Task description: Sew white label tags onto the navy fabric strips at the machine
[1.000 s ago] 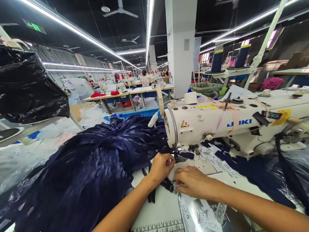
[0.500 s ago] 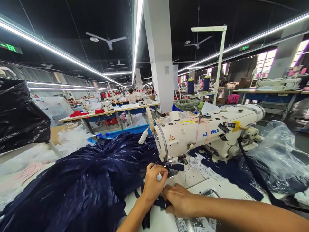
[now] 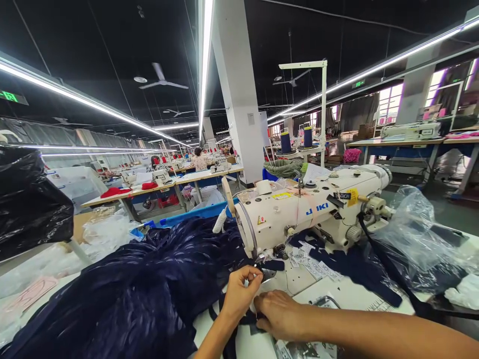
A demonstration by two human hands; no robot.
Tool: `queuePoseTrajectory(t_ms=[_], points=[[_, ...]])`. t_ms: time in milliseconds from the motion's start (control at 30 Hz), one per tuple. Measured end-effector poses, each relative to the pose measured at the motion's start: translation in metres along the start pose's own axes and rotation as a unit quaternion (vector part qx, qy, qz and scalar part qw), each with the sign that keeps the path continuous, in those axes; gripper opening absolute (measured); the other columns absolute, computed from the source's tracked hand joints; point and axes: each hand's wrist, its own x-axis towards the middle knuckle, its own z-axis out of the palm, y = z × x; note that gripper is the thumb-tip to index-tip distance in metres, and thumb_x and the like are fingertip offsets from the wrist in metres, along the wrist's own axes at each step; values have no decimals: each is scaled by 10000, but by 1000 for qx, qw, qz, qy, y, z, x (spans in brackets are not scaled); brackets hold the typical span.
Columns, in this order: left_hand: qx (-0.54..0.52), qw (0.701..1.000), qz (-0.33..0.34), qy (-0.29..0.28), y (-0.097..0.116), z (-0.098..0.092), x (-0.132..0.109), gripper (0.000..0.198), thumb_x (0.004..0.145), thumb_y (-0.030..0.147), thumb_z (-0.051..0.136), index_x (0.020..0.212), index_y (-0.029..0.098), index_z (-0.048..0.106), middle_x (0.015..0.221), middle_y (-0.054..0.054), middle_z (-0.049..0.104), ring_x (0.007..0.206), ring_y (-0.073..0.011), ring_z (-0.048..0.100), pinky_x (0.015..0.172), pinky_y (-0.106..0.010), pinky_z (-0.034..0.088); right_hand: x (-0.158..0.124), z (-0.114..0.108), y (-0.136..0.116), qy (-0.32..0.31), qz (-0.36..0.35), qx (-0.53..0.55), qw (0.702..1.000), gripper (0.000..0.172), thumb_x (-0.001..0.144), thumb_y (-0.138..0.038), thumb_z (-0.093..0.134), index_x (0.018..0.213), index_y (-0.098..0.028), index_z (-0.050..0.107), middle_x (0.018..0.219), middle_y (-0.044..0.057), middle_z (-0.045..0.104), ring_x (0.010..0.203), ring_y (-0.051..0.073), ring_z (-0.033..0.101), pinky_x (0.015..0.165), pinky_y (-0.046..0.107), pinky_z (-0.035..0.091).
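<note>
A white sewing machine (image 3: 284,214) marked JUKI stands ahead of me, its needle end just beyond my hands. My left hand (image 3: 239,291) is raised by the presser foot, thumb and forefinger pinched together; what lies between the tips is too small to make out. Lower and to the right, my right hand (image 3: 280,311) curls its fingers down on a dark navy fabric strip (image 3: 249,318) over the machine bed. A large heap of navy fabric pieces (image 3: 149,279) spreads to the left. Small white printed labels (image 3: 318,264) lie right of the needle area.
Clear plastic bags (image 3: 419,219) and navy pieces (image 3: 355,271) lie at the right. A black plastic bag (image 3: 33,199) hangs at the left. Two navy thread cones (image 3: 286,143) stand behind the machine. Another person (image 3: 200,159) sits farther off among sewing tables.
The camera view has tilted and shifted slightly, so the machine appears farther left. My left hand's thumb and forefinger have drawn closer together; my right hand stays on the fabric.
</note>
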Motion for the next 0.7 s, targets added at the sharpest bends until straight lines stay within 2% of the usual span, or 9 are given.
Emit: queuePoseTrajectory(t_ms=[133,433,533,600,700], points=[[6,1000,-4,-4,3,0,-1,218,612,370,529,572,176,619,429,48,397,459,-96,347,525,-223,347,-2,-4,-4,-17,14,-1,1000,328,728,-307,604,973,-89,586,982,148,608,883,291,575,736,340,431],[-1,1000,7,2,-8,1,1,194,628,335,528,585,164,611,450,57,378,466,-91,351,516,-220,347,1,-3,0,-42,1,36,998,199,663,-225,662,836,-159,590,932,62,598,873,234,560,791,318,379],[-1,1000,5,5,-10,0,1,196,633,334,535,600,158,615,453,59,381,466,-89,362,513,-216,349,1,-3,3,-32,-9,56,998,115,662,-137,614,765,-163,569,802,20,594,802,199,562,734,278,381],[2,1000,4,7,-9,-1,1,201,640,333,533,612,154,620,458,55,400,470,-90,373,515,-216,351,-2,-3,7,-18,-17,86,996,125,655,-88,569,747,-171,552,732,-2,575,770,180,554,685,247,379],[8,1000,2,8,-9,-3,1,205,651,325,524,613,151,624,461,49,416,472,-92,379,506,-214,343,-15,-1,18,39,-19,128,991,98,661,-98,534,711,-179,509,713,-4,551,756,172,529,670,247,372]])
